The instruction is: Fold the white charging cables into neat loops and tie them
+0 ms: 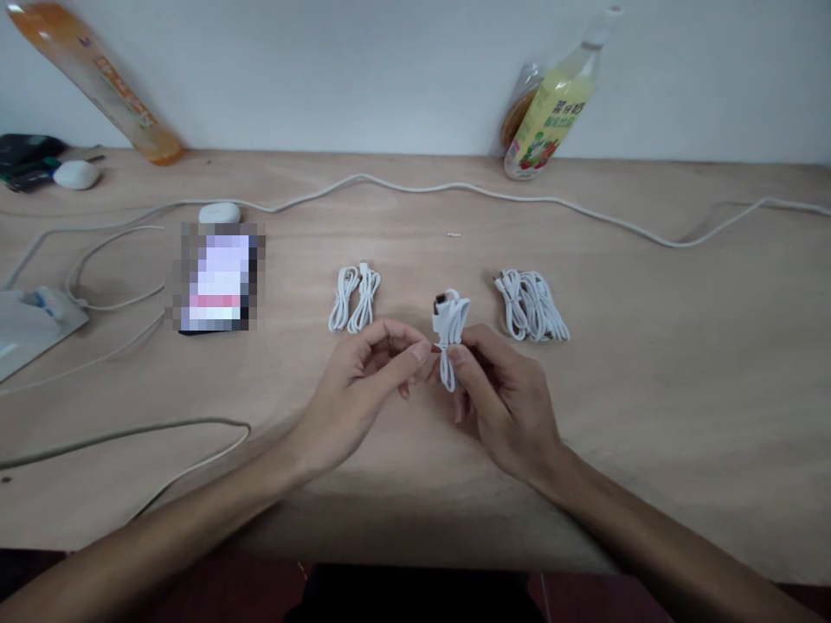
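A bundled white charging cable (453, 320) is held upright over the middle of the table, its dark plug end at the top. My right hand (510, 398) is closed on it, the thumb pressing the bundle near its narrow waist. From the other side, my left hand (363, 389) has its thumb and index finger pinched together at the thin white tie (440, 346) around that waist; the fingertips partly hide the tie's end. Two coiled white cables (355, 298) lie beyond my left hand. Several more bundled cables (532, 305) lie close together beyond my right hand.
A phone (219, 281) and a white earbud case (219, 214) lie at the left. A long white cord (454, 186) runs across the back. An orange bottle (123, 95) and a yellow-labelled bottle (551, 108) lean against the wall. A small white strip (453, 234) lies mid-table.
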